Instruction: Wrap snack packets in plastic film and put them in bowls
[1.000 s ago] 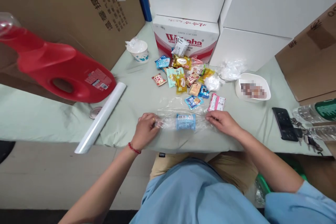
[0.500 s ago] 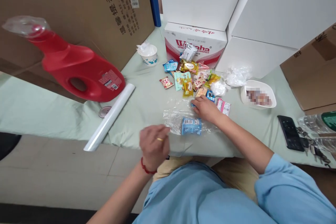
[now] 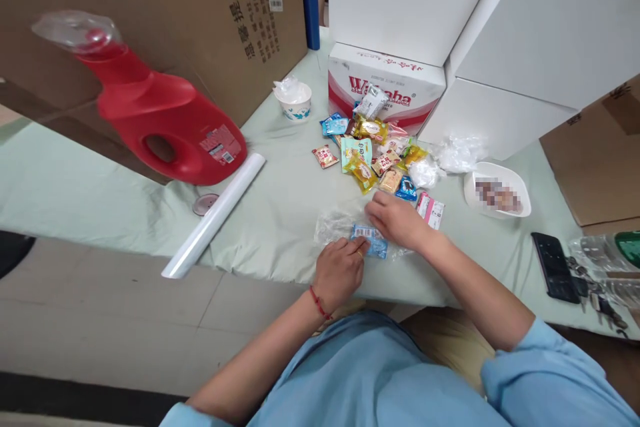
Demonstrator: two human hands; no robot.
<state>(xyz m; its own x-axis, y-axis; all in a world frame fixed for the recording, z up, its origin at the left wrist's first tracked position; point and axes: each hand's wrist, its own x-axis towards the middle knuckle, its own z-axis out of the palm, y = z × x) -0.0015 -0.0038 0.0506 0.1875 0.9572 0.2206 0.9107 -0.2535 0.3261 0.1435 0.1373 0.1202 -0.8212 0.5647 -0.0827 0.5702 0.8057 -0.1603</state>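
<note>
A blue snack packet (image 3: pixel 370 233) lies on a crumpled clear plastic bag (image 3: pixel 333 223) near the table's front edge. My left hand (image 3: pixel 341 270) is at its left side, fingers pressed together and their tips on the packet. My right hand (image 3: pixel 397 219) rests at the packet's upper right with curled fingers. What these fingers hold, if anything, is hidden under the hand. Beyond the hands is a pile of wrapped snacks (image 3: pixel 373 130) in yellow, blue, red and green. A pink-and-white packet (image 3: pixel 430 211) lies to the right of my right hand.
On the left, a red jug (image 3: pixel 175 123) stands beside a white roll (image 3: pixel 215 217). A paper cup (image 3: pixel 295 103) and a Wahaha carton (image 3: pixel 340 83) are at the back. To the right are a white bowl (image 3: pixel 525 193), a phone (image 3: pixel 555 267), keys (image 3: pixel 600 297) and clear bottles (image 3: pixel 607 250).
My left hand has moved right and forward onto the blue packet. My right hand has come slightly nearer to me, from the pile's front edge to the packet's upper right. The view has shifted a little.
</note>
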